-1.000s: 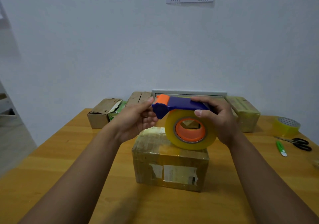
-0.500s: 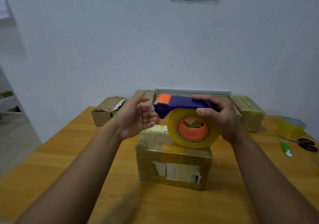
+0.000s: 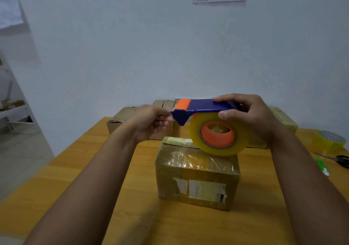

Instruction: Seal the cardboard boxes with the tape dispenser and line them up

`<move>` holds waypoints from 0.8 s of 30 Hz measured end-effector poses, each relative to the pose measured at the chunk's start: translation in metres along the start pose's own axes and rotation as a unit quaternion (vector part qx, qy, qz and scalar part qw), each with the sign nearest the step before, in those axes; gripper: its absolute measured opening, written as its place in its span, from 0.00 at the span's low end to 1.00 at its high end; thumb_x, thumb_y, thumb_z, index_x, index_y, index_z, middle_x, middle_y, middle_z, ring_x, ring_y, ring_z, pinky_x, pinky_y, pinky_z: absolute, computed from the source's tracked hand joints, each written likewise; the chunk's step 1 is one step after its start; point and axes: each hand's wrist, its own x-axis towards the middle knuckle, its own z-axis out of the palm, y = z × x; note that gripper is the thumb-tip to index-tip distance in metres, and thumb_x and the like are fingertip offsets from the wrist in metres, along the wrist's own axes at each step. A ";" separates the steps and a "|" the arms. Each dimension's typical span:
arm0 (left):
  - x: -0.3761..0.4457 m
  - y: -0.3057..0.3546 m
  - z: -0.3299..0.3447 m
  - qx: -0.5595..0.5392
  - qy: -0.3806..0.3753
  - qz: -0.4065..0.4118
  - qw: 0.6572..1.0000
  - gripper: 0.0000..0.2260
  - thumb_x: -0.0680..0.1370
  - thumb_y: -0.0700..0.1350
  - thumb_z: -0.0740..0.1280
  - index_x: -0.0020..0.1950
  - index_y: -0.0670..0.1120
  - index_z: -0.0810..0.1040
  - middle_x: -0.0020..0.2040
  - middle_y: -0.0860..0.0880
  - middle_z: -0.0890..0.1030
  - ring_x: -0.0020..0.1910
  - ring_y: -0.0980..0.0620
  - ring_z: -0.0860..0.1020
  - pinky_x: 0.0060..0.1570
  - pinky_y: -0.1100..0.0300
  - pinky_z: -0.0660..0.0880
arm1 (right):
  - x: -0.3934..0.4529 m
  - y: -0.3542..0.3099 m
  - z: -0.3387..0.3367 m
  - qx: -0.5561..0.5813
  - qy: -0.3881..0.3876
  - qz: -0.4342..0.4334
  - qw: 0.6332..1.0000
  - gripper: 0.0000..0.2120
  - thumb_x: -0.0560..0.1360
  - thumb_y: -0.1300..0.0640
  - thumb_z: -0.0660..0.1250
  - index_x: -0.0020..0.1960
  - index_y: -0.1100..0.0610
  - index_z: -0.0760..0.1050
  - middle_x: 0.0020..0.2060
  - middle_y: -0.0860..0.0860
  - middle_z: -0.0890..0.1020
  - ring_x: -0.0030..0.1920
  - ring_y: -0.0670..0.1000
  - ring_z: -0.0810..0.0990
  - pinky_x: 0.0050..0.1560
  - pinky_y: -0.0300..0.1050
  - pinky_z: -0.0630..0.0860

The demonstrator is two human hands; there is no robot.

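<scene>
Head view: right hand [image 3: 251, 118] grips the blue plastic tape dispenser with an orange front tab [image 3: 200, 109], fingers curled over the rear of its top, thumb pressed on the side just above the roll. Wrist raised, forearm coming in from the lower right. Dispenser is held roughly level in the air, nose pointing left, its big roll of clear yellowish tape on an orange core [image 3: 217, 133] hanging over the back edge of the box below; can't tell if the roll touches the box.

Left hand [image 3: 151, 123] is at the dispenser's nose, palm facing right, fingers loosely curled with tips at the blue front corner. Can't tell whether it pinches a tape end or just touches the plastic. Forearm comes in from the lower left.

Below both hands: brown cardboard box wrapped in glossy tape, with torn white labels on its front [image 3: 197, 175], sitting mid-table on the wooden tabletop [image 3: 132, 216].

Behind it, along the wall: more cardboard boxes [image 3: 120, 120], partly hidden by the hands. Far right: spare roll of yellowish tape [image 3: 329, 141], black-handled scissors [image 3: 340, 160], green utility knife [image 3: 322, 166].
</scene>
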 end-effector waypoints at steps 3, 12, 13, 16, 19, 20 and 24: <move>0.003 0.001 -0.023 0.012 0.051 0.002 0.999 0.07 0.79 0.39 0.63 0.45 0.40 0.80 0.32 0.49 0.76 0.29 0.56 0.71 0.27 0.65 0.70 | -0.001 -0.008 -0.017 -0.024 -0.013 0.000 1.000 0.18 0.66 0.53 0.73 0.55 0.52 0.82 0.50 0.49 0.85 0.50 0.50 0.83 0.43 0.39 0.80; 0.004 -0.049 -0.053 0.038 0.032 -0.072 0.996 0.05 0.79 0.40 0.66 0.50 0.38 0.79 0.33 0.48 0.76 0.30 0.56 0.72 0.30 0.64 0.75 | 0.002 0.003 -0.019 -0.138 -0.100 0.024 0.985 0.19 0.67 0.43 0.72 0.57 0.44 0.81 0.49 0.44 0.83 0.50 0.48 0.82 0.48 0.42 0.81; 0.004 -0.053 -0.056 0.034 0.031 -0.079 0.996 0.06 0.79 0.40 0.66 0.50 0.38 0.79 0.33 0.48 0.77 0.30 0.56 0.73 0.29 0.64 0.75 | 0.003 0.004 -0.018 -0.147 -0.108 0.025 0.983 0.19 0.67 0.42 0.71 0.57 0.44 0.81 0.50 0.43 0.83 0.50 0.47 0.82 0.49 0.43 0.81; 0.004 -0.064 -0.059 0.019 0.036 -0.088 0.995 0.09 0.79 0.40 0.66 0.54 0.35 0.79 0.33 0.48 0.77 0.30 0.56 0.73 0.29 0.64 0.76 | 0.007 0.004 -0.014 -0.162 -0.122 0.026 0.979 0.20 0.68 0.42 0.70 0.58 0.44 0.80 0.51 0.43 0.82 0.51 0.46 0.81 0.49 0.42 0.81; 0.002 -0.073 -0.060 -0.002 0.042 -0.093 0.995 0.09 0.79 0.39 0.66 0.54 0.35 0.79 0.33 0.48 0.77 0.29 0.56 0.73 0.29 0.65 0.76 | 0.011 0.007 -0.009 -0.157 -0.115 0.024 0.981 0.18 0.67 0.44 0.70 0.57 0.45 0.81 0.51 0.44 0.82 0.50 0.48 0.81 0.48 0.41 0.81; 0.000 -0.075 -0.059 -0.010 0.043 -0.094 0.995 0.08 0.79 0.39 0.67 0.54 0.35 0.79 0.33 0.48 0.76 0.29 0.56 0.73 0.29 0.65 0.76 | 0.012 0.008 -0.007 -0.154 -0.111 0.024 0.981 0.18 0.67 0.44 0.70 0.56 0.45 0.81 0.51 0.44 0.82 0.50 0.48 0.81 0.47 0.41 0.81; -0.003 -0.083 -0.055 -0.028 0.044 -0.096 0.994 0.06 0.79 0.40 0.67 0.49 0.37 0.80 0.32 0.48 0.76 0.29 0.57 0.73 0.29 0.66 0.76 | 0.014 0.011 -0.006 -0.147 -0.102 0.024 0.984 0.17 0.67 0.46 0.70 0.55 0.45 0.82 0.50 0.44 0.83 0.50 0.46 0.81 0.46 0.39 0.81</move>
